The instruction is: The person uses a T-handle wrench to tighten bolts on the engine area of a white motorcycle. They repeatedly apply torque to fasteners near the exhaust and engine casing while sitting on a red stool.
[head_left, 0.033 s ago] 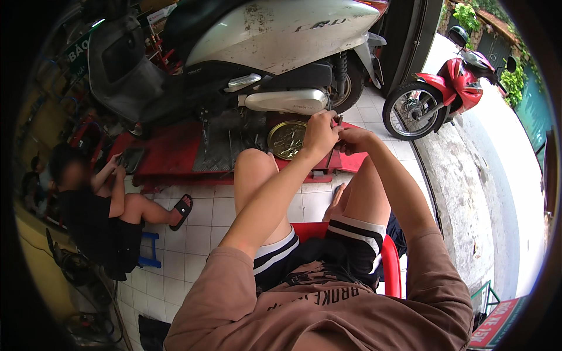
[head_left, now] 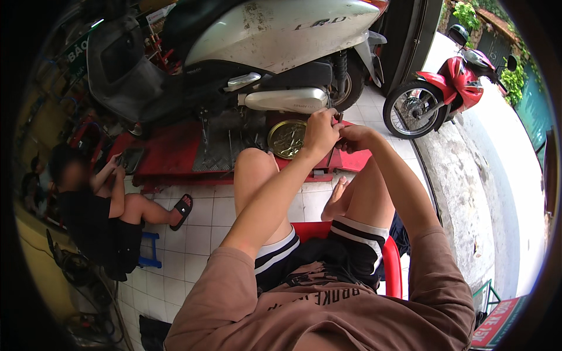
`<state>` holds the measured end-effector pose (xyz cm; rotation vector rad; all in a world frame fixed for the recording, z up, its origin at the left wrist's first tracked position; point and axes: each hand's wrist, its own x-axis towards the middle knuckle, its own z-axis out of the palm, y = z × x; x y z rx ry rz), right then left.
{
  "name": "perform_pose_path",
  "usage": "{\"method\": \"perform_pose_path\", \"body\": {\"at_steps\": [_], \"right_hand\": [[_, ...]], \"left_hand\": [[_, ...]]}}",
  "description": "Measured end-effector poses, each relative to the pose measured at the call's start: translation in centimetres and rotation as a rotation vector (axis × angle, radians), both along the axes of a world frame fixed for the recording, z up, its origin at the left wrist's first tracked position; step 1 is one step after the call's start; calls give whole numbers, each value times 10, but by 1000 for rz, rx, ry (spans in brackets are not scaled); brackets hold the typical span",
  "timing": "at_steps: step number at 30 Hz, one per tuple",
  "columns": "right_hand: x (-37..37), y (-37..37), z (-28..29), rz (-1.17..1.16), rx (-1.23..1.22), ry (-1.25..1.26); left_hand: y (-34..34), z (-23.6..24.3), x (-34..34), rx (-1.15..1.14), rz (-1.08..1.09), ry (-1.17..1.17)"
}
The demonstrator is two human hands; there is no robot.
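My left hand (head_left: 321, 130) and my right hand (head_left: 356, 138) meet above the right end of the red lift platform (head_left: 175, 157), their fingers closed. A small brownish piece (head_left: 338, 119) shows at the left fingertips, and a thin dark rod (head_left: 332, 157) extends below the hands. Both are too small to name, and which hand grips which cannot be told. Just left of my hands lies a round gold-coloured tray (head_left: 270, 142) of small metal parts. Beyond them a silver and black scooter (head_left: 281, 44) stands on the platform, its silver side cover (head_left: 285, 100) nearest my left hand.
Several tools lie on the platform's dark mat (head_left: 219, 155). At the left a person (head_left: 88, 216) sits on a blue stool (head_left: 150, 250), holding a dark object. A red motorbike (head_left: 451, 88) stands outside at the right. I sit on a red chair (head_left: 393, 266) over white tiles.
My right knee has swung a little to the right, so more of my bare foot shows. My hands stay close together, with only a slight shift of the fingers.
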<state>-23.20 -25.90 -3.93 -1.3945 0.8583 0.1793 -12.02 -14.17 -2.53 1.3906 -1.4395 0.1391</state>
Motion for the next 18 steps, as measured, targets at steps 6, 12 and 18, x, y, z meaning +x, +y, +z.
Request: {"method": "perform_pose_path", "body": {"at_steps": [6,12,18], "right_hand": [[2,-17,-8,-26,53,-63],[13,-16,-27,21,150,-360],[8,-27,-56,35,278,-460]], "left_hand": [[9,11,-13,135,167,14],[12,0,-8,108,209,-81],[15,-14,-27,167,94,-143]]}}
